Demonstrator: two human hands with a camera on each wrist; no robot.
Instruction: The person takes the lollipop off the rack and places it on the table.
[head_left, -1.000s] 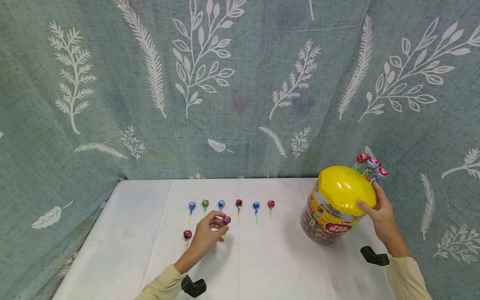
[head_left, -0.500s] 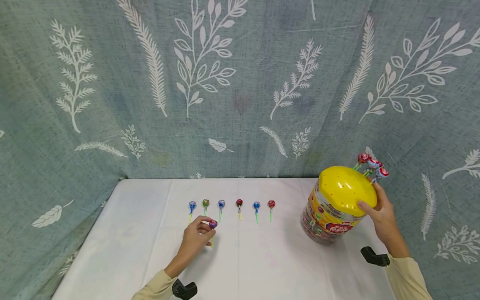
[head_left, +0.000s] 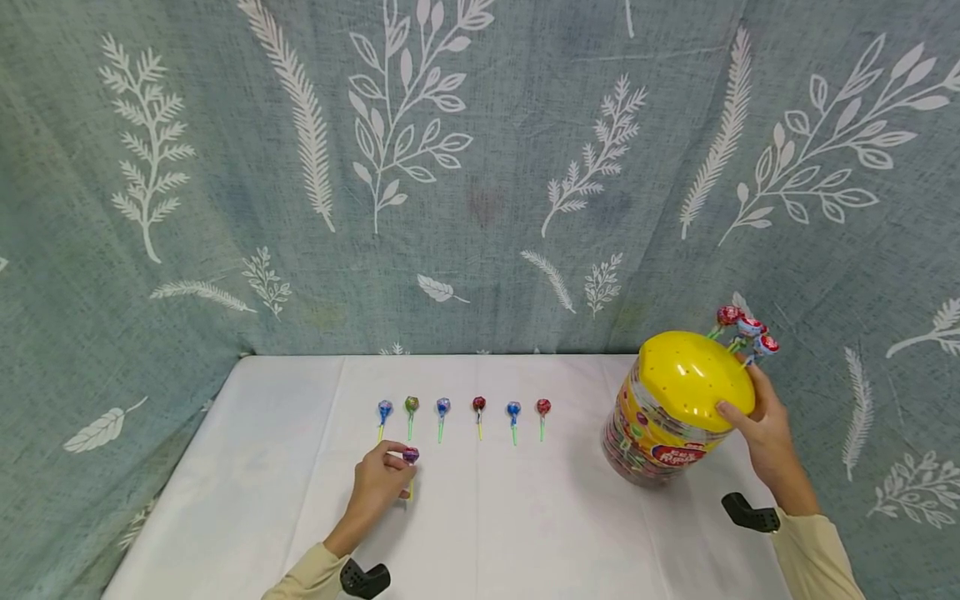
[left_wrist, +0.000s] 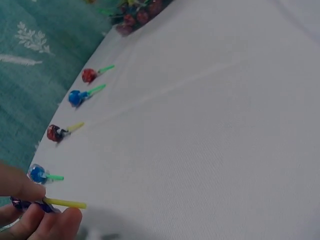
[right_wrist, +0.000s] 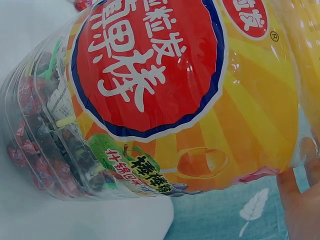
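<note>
My left hand (head_left: 381, 482) pinches a purple-wrapped lollipop (head_left: 411, 455) with a yellow stick, upright above the white table. In the left wrist view, the lollipop's yellow stick (left_wrist: 67, 203) sticks out from between thumb and fingers. Against the lid's right edge, my right hand (head_left: 768, 433) grips a tilted clear jar with a yellow lid (head_left: 686, 375), thumb on top. The right wrist view shows the jar's red and orange label (right_wrist: 150, 65) and wrapped lollipops inside. Several lollipops (head_left: 750, 327) stand up at the lid's back right edge.
A row of lollipops, among them a green one (head_left: 412, 404) and a red one (head_left: 543, 407), lies on the white table (head_left: 555, 525) behind my left hand. A patterned grey-green cloth (head_left: 480, 183) hangs along the table's back edge.
My left hand has moved left and slightly toward the table's front with the purple lollipop. A dark red lollipop at the left, seen earlier, is now out of sight. My right hand keeps its grip.
</note>
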